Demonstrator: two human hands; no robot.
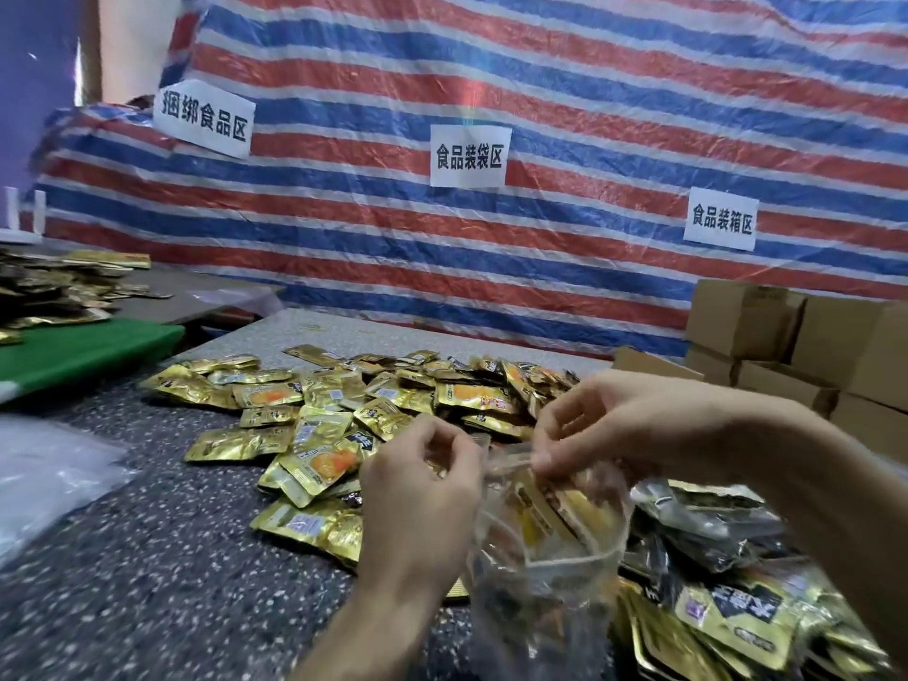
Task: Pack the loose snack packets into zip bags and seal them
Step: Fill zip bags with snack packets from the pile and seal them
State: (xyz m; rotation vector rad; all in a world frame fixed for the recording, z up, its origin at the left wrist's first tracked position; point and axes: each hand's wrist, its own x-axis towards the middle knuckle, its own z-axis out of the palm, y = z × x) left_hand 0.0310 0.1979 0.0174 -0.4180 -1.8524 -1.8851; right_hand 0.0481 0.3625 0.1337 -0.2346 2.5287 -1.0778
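A clear zip bag hangs in front of me with several gold snack packets inside. My left hand pinches the bag's top edge on the left. My right hand pinches the same top strip on the right. A wide heap of loose gold snack packets lies on the speckled table behind and left of my hands. More gold and dark packets are piled at the lower right under my right forearm.
A stack of empty clear bags lies at the left edge. A green board and another packet pile sit at the far left. Cardboard boxes stand at the right. A striped tarp with paper signs backs the table.
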